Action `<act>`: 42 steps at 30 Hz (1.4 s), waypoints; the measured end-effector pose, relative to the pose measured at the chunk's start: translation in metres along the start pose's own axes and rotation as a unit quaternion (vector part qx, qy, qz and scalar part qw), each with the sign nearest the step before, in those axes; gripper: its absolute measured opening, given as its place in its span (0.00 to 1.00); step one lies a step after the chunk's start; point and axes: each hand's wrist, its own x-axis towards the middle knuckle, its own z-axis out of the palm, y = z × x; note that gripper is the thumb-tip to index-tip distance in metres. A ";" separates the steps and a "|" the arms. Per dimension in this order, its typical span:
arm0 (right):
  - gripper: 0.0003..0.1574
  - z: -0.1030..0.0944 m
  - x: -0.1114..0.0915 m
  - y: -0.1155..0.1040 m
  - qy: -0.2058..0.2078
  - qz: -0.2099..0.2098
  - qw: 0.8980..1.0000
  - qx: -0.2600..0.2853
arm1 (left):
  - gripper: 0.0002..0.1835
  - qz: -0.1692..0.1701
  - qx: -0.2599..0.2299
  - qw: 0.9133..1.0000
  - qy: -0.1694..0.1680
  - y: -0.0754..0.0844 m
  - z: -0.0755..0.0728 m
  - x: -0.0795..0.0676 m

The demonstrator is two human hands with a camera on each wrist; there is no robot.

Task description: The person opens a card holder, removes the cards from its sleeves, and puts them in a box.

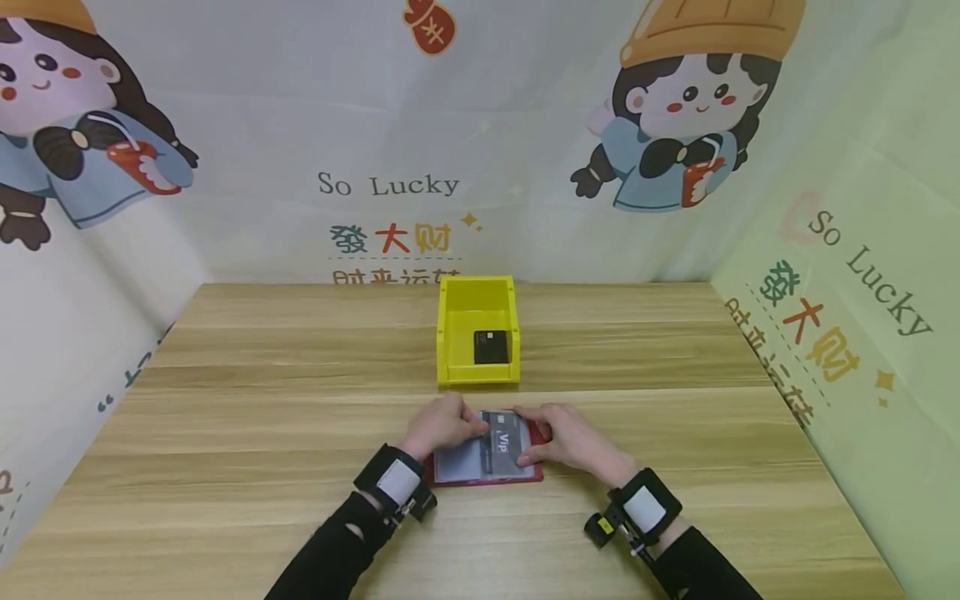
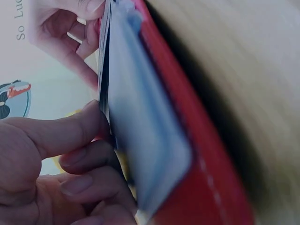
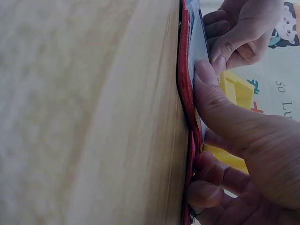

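A red card holder (image 1: 537, 473) lies opened on the table, its clear plastic sleeves (image 1: 459, 463) spread to the left. On its right half is a grey card (image 1: 504, 450) marked "Vip". My left hand (image 1: 448, 423) pinches the left edge of this card between thumb and fingers. My right hand (image 1: 566, 437) grips the holder's right side; in the right wrist view its thumb (image 3: 220, 101) presses on top and its fingers curl at the red cover (image 3: 186, 79). Whether the card sits inside a sleeve, I cannot tell.
Just beyond the holder stands a yellow bin (image 1: 442, 333) with a small black square object (image 1: 491, 347) in it. The wooden table (image 1: 285, 433) meets printed cloth walls (image 1: 255, 125) at the back and sides.
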 end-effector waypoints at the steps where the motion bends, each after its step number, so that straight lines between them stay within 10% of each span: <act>1: 0.48 0.000 0.000 0.000 0.000 0.000 1.000 0.000 | 0.13 -0.005 0.001 1.000 0.000 0.000 -0.001 0.000; 26: 0.47 0.000 0.001 0.001 0.006 -0.002 1.000 -0.007 | 0.14 0.022 -0.136 0.987 -0.084 -0.031 -0.029 -0.004; 37: 0.47 -0.001 0.000 -0.001 0.009 0.007 1.000 -0.002 | 0.10 0.011 -0.288 0.954 -0.082 -0.043 -0.033 -0.009; 42: 0.47 -0.001 0.000 0.000 0.008 0.002 1.000 0.000 | 0.11 0.003 -0.302 0.952 -0.056 -0.051 -0.033 -0.008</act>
